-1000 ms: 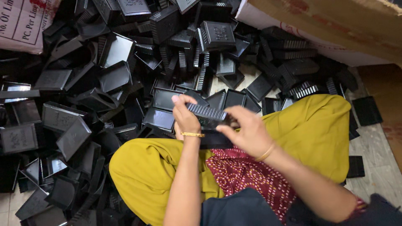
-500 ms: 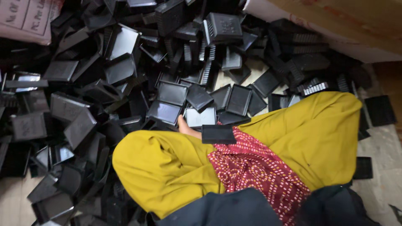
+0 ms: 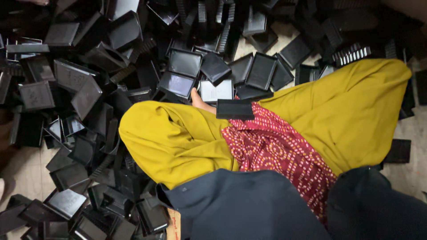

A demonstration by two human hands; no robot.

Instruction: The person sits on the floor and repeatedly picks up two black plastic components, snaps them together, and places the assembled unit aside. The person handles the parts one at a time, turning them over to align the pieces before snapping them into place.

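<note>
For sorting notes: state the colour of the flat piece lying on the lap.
Black flat piece, on the yellow trousers; head view.

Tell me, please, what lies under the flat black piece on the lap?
The black piece rests on the red patterned cloth, where the yellow trousers meet. Its top edge overlaps a glossy tray, beside a bare foot. Whatever is beneath is covered.

the floor (image 3: 26, 171) is pale and smooth, bare at the lower left and again along the right edge, with a small patch showing between the pieces near the top middle. a heap of black plastic trays (image 3: 89, 84) covers most of it, lying flat, tilted and stacked at all angles. the light is dim and soft; the upper corners fall into shadow. no wall, window or furniture is in view.
</note>
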